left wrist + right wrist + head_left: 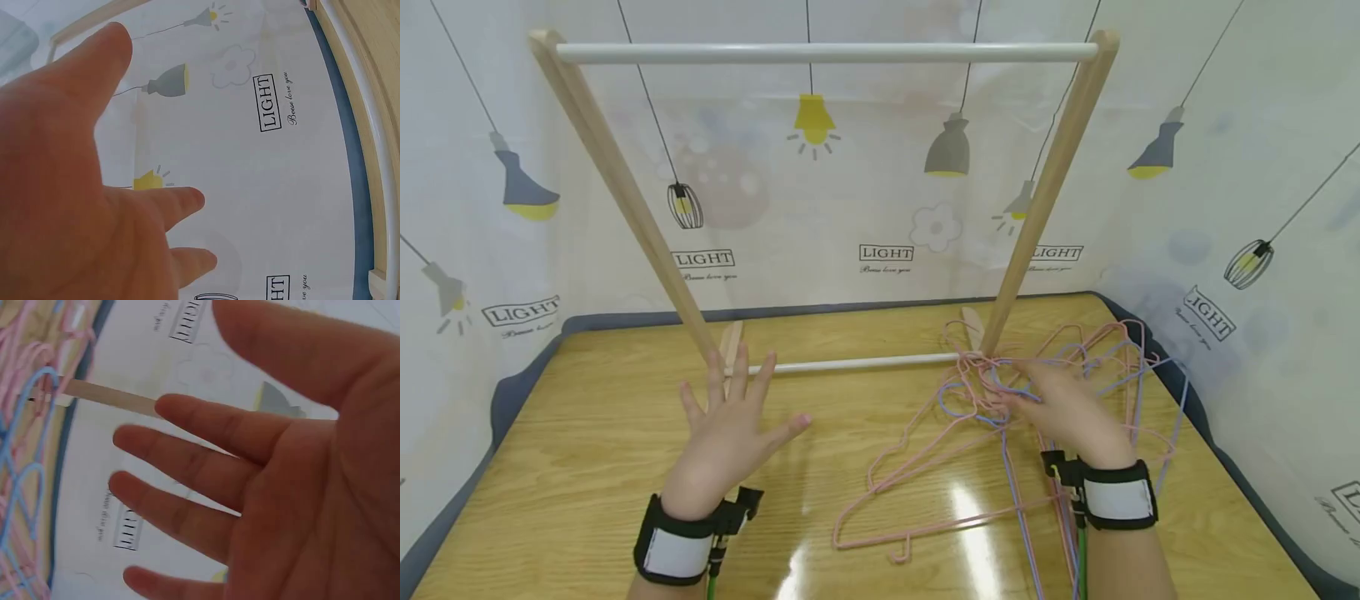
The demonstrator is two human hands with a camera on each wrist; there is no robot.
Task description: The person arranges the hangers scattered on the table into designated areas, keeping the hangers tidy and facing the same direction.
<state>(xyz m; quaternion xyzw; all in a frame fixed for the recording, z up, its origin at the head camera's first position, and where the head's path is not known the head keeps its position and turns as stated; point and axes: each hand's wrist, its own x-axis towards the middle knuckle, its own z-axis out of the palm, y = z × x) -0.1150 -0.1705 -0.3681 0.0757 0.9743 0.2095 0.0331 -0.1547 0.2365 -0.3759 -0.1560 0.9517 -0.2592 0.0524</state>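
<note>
My left hand (722,442) is spread wide in front of the rack's left post (640,217), with nothing in it. In the left wrist view its thumb (103,59) and fingers stretch out straight. Over on the right, my right hand (1078,417) hovers above a tangled heap of pink hangers (955,523) and blue hangers (1017,500). The right wrist view has its palm bare and its fingers (194,456) extended, apart from the hangers (47,372) at the left edge. The heap lies around the foot of the rack's right post (1037,208).
A wooden rack with a white top rail (820,53) and a thin white lower rail (865,363) stands at the back of the wood-grain table (587,467). Behind and beside it hangs a pale backdrop (820,217) printed with lamps.
</note>
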